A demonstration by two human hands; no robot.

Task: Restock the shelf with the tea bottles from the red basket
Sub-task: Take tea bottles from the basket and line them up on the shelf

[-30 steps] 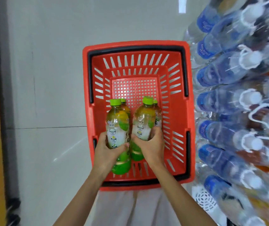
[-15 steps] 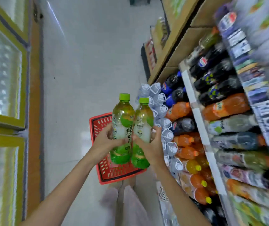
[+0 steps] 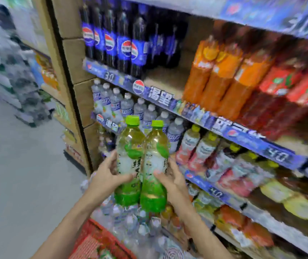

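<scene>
Two tea bottles held up at the drinks shelf, one per hand.
Shelf (image 3: 160, 96) stocked with cola bottles (image 3: 125, 43), water bottles (image 3: 127, 107). Red basket (image 3: 97, 238) low, below the arms. Left tea bottle (image 3: 128, 165) and right tea bottle (image 3: 155, 169) upright, touching, in front of the water row. Left hand (image 3: 108, 174) and right hand (image 3: 173, 180) each wrapped round its bottle.

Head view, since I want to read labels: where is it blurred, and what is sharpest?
Head view: the tea bottles in the left hand and right hand are sharpest; the shelf smears with motion blur toward the right and top edges; the stacked goods at left are blurred; the wide lens slants shelf lines.
</scene>
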